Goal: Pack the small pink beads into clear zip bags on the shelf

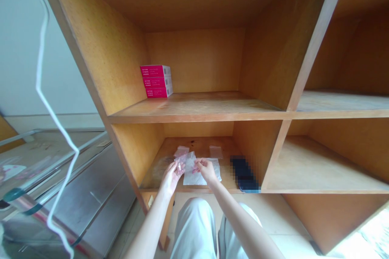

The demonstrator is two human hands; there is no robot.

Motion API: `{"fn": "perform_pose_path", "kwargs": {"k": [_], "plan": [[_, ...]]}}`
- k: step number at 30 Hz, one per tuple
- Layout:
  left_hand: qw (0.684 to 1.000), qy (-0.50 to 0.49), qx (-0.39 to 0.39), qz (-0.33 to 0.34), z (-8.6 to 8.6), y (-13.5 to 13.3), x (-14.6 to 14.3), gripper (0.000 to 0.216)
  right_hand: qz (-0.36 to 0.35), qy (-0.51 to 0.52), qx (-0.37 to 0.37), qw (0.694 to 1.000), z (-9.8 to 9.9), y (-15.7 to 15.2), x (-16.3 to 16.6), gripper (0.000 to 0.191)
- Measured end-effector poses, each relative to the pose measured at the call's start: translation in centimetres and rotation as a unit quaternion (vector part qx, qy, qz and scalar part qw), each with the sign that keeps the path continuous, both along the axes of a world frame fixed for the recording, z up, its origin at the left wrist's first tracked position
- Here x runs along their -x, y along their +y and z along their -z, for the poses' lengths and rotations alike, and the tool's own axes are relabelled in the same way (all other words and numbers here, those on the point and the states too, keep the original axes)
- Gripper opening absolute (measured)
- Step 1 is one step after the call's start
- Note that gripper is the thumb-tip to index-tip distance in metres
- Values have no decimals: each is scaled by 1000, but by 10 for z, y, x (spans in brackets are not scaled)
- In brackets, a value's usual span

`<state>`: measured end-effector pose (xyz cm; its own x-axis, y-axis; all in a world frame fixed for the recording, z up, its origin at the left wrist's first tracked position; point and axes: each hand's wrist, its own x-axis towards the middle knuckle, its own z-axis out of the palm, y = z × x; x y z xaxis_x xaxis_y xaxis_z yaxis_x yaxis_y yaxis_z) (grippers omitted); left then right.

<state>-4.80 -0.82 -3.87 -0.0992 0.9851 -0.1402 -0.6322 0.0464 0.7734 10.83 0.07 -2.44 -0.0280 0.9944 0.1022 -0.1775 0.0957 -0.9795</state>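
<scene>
L hand (172, 178) and R hand (207, 170) were up at the front of the lower shelf (206, 143), fingers curled in, each pinching one side of a clear plastic bag (187, 162) held btwn them; the hands weren't pressed together. Bag sat just above a white sheet (211, 174), w/ R hand over the sheet and L hand just off its left edge. Bag's long axis ran roughly side to side, slightly tilted, though exact line was hard to tell thru the plastic's glare; neither hand was clearly nearer, bag maybe a touch closer to L. Two more small clear bags lay just beyond, one (181, 151) past L hand, other (216, 152) past R hand. Well right of R hand, a dark item (244, 174), blurred out, sat at the shelf's front edge. Above, on the upper shelf (212, 105), three stacked pink boxes (156, 81) sat at its left end. Grey trousers (194, 230) showed below the arms.
</scene>
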Motion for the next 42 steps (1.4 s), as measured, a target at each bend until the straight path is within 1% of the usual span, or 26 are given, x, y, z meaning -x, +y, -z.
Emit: {"fn": "perform_pose_path", "kwargs": {"k": [3,9,11,13,16,18,22,24,27,31,35,42], "plan": [[999,47,-3,-18,4,-3,1,16,-2,5,4,1000,0,0,2,29],[995,95,18,-35,5,-5,3,17,-10,5,7,1000,0,-1,4,26],[992,117,19,-46,4,-4,3,23,-12,8,6,1000,1,0,5,25],[989,136,8,-65,5,-4,2,35,-9,7,3,1000,3,1,7,23],[983,160,-15,-93,8,-2,2,47,2,-17,-5,1000,7,4,10,19],[978,182,-26,-99,10,0,2,43,9,-49,-16,999,8,5,13,16],[958,273,-42,-71,9,2,3,13,21,-114,-47,992,8,4,18,13],[945,317,-57,-59,6,0,3,5,25,-147,-60,987,6,2,21,14],[935,343,-74,-52,-2,-2,0,8,25,-202,-99,974,2,-1,25,16],[938,331,-83,-54,-8,-2,-4,14,11,-237,-147,960,0,-4,28,19],[934,342,-92,-56,-6,1,-2,18,-6,-246,-158,956,-3,-7,28,22],[933,342,-95,-64,1,6,3,13,-13,-241,-149,959,-4,-8,28,22]]}}
